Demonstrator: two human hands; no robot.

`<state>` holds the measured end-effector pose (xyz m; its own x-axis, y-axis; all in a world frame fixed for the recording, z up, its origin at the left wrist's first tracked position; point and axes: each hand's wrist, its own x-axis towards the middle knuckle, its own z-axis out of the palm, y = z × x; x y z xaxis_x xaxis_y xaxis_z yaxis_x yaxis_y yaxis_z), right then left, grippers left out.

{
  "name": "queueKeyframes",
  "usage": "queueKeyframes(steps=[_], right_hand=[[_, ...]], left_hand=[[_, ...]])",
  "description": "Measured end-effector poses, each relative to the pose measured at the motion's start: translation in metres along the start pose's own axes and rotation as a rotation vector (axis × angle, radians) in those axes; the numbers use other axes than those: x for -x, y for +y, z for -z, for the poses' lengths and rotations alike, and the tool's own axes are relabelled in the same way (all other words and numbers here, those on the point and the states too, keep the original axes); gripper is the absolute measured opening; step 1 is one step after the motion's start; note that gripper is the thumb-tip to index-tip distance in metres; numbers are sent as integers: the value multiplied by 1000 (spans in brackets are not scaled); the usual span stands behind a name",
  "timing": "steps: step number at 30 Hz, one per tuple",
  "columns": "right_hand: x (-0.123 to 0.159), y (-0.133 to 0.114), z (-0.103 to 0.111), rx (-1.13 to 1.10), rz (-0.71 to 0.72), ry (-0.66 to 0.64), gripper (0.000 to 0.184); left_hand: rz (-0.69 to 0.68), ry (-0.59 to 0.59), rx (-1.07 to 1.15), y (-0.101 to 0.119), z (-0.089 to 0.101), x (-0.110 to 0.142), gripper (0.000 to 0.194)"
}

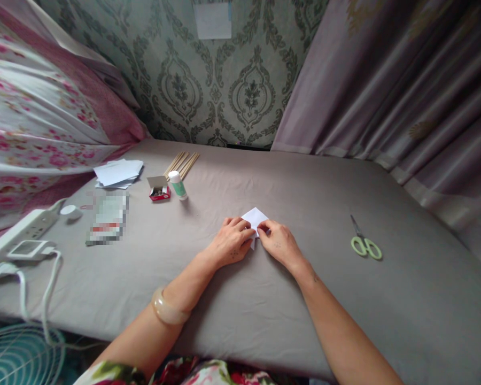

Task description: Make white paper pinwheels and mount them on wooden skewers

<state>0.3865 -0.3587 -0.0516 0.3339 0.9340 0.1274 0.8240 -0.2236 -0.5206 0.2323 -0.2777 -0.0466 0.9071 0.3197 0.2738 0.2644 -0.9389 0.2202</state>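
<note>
A small white piece of folded paper point(255, 216) lies on the grey cloth in front of me, one corner pointing away and a narrow tip showing below my fingers. My left hand point(234, 240) rests on its left side, fingers curled together and pressing it. On the other side my right hand point(279, 241) pinches the paper's near right edge between thumb and fingers. The fingertips of both hands almost meet and hide the paper's lower middle. A pale bangle point(168, 307) circles my left forearm.
Green-handled scissors point(366, 246) lie to the right. At the back left are a glue stick point(178, 186), a small open red box point(159, 191), wooden sticks point(189, 164) and stacked paper point(119, 173). A power strip point(24, 235) with cords and a fan point(20, 355) occupy the left edge.
</note>
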Motion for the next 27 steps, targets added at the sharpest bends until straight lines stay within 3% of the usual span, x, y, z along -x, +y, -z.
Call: queueKeyframes(steps=[27], right_hand=[[-4, -6, 4, 53, -27, -75, 18]], left_hand=[[5, -21, -26, 2, 1, 0, 27]])
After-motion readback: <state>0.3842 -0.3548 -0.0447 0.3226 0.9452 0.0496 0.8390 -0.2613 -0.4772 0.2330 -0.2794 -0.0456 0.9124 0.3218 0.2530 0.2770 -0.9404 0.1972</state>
